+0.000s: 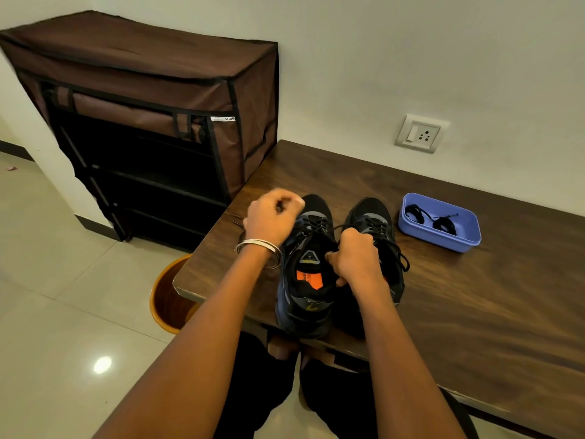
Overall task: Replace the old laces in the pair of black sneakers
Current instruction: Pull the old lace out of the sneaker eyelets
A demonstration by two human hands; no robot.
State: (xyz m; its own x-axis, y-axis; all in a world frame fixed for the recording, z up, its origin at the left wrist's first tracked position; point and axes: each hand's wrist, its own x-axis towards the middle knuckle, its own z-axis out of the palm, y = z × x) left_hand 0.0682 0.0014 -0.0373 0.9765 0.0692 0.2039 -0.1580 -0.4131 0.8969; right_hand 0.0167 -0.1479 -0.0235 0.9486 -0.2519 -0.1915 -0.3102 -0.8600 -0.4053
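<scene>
Two black sneakers sit side by side near the table's [474,312] front edge, toes toward the wall, long axes running away from the person. Left hand [272,217], fingers curled, pinches a lace end above the left sneaker [305,299]. Right hand [356,256] grips the lace between both shoes, covering part of the right sneaker [373,217]. Further right, a blue tray [468,231] holds two coiled black laces [416,213].

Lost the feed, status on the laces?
Left hand pinching lace. Right hand gripping near black sneaker collar. Old laces in. Coiled black laces in blue tray.
</scene>
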